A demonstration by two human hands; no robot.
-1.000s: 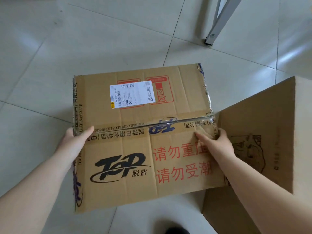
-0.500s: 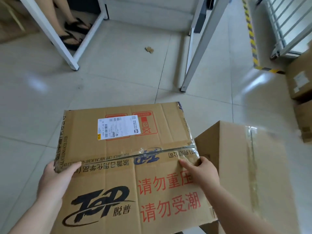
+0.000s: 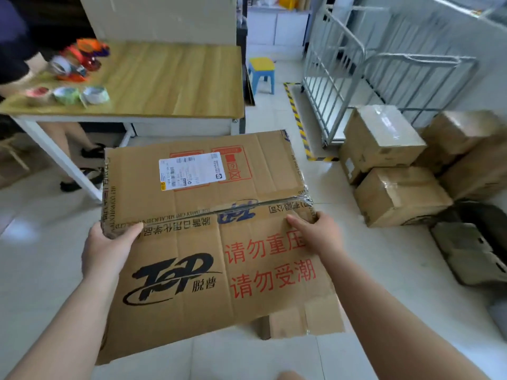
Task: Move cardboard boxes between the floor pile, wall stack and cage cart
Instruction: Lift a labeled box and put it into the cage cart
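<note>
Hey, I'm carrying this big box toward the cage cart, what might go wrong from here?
The big box hides the floor ahead, and the box pile lies beside the cage cart, so tripping seems possible. The left hand and right hand grip only the crumpled taped edges, which may slip.

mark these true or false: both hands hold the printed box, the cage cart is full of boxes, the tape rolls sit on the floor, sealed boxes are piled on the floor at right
1. Both hands hold the printed box: true, left hand and right hand grip its side edges.
2. The cage cart is full of boxes: false, no boxes show inside it.
3. The tape rolls sit on the floor: false, they lie on the wooden table.
4. Sealed boxes are piled on the floor at right: true, beside the cart.
</note>
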